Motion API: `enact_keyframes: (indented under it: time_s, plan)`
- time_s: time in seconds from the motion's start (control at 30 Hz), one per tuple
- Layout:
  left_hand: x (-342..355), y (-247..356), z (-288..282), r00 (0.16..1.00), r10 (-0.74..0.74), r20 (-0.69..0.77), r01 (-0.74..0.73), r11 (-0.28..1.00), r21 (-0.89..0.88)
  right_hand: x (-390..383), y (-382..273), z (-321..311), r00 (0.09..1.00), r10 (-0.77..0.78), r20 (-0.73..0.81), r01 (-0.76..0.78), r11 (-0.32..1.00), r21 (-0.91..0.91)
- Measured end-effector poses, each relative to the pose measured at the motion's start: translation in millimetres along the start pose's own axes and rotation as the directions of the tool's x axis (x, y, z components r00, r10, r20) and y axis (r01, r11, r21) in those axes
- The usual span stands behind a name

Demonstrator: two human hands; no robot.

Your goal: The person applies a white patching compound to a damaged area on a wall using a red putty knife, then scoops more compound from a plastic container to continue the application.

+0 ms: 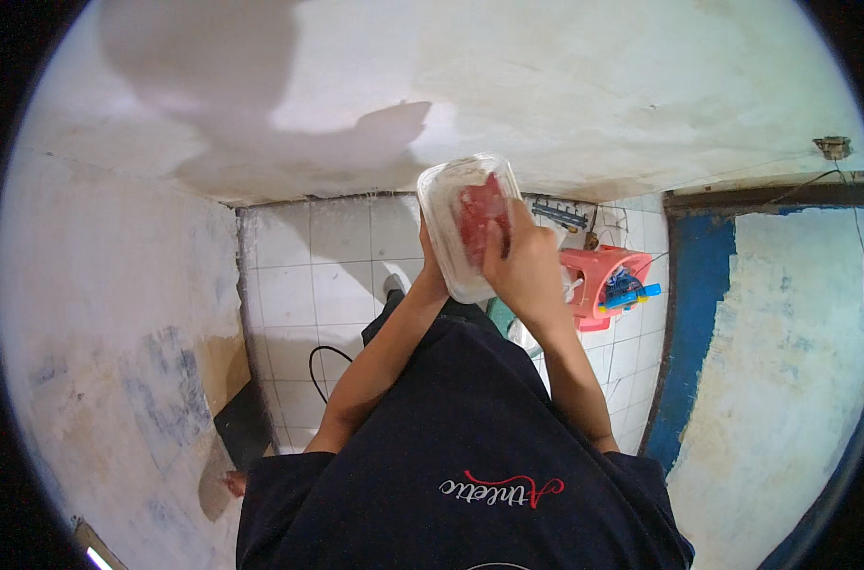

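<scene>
A pale, rounded rectangular tub [446,204] smeared with white material is held up in front of my body, its open top facing me. My left hand [430,261] grips it from the left side, the fingers hidden behind it. My right hand [524,261] is closed on a red flat tool [474,209], probably plastic, that lies over the inside of the tub. The tool is streaked with white and slightly blurred.
A pink plastic stool [588,275] stands at right on white tiled floor [280,294], holding blue and yellow items [622,293]. Dark tools [560,215] lie by the far wall [546,85]. Side walls are patchy, with blue trim [698,313] at right. A black cable [318,353] loops at left.
</scene>
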State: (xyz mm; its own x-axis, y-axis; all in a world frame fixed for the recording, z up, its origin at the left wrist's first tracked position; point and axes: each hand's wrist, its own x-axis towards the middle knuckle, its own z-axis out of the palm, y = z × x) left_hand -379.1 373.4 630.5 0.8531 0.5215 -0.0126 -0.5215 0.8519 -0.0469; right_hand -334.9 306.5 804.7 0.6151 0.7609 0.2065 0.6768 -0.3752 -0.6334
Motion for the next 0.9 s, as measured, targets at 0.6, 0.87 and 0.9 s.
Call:
enact_keyframes:
  time_s: [0.6, 0.87, 0.9]
  plan:
    - [-5, -3, -7, 0.995, 0.068, 0.071, -0.074, 0.993, 0.094, -7, -24, -6, 0.994, 0.083, 0.073, -0.08, 0.996, -0.034]
    - [-1, 7, -13, 0.987, 0.139, -0.076, -0.092, 0.894, 0.439, -2, -19, -3, 0.991, 0.103, 0.082, -0.102, 0.995, -0.022]
    - [-2, 5, -10, 0.985, 0.162, -0.056, -0.116, 0.87, 0.48, -3, -16, 0, 0.994, 0.067, 0.088, -0.064, 0.997, -0.035]
